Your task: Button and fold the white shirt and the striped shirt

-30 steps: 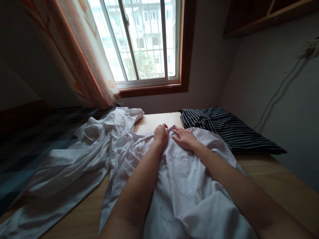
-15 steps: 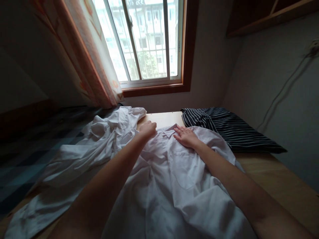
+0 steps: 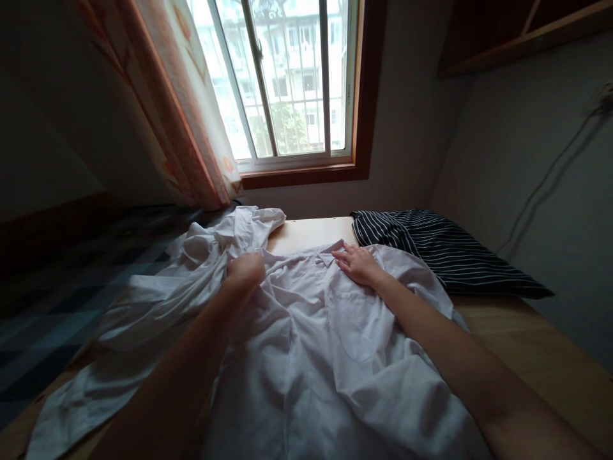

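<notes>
A white shirt (image 3: 311,358) lies wrinkled over the wooden table, its collar end toward the window. My left hand (image 3: 246,268) is closed on the shirt's fabric at its far left edge; the fingertips are hidden from me. Pressed flat beside the collar, my right hand (image 3: 357,264) has its fingers stretched out on the cloth. Left of the shirt lies a second white garment (image 3: 201,255), crumpled, partly behind my left hand and forearm.
A black-and-white striped cloth item (image 3: 431,246) lies at the back right of the wooden table (image 3: 522,345). Dark checked bedding (image 3: 90,287) is on the left. Beyond the table are a window (image 3: 292,83) and an orange-patterned curtain (image 3: 186,108). A shelf (image 3: 531,51) juts out upper right.
My left hand has moved left, away from the collar, and the shirt's far left edge is drawn out with it. The right hand stays in place beside the collar.
</notes>
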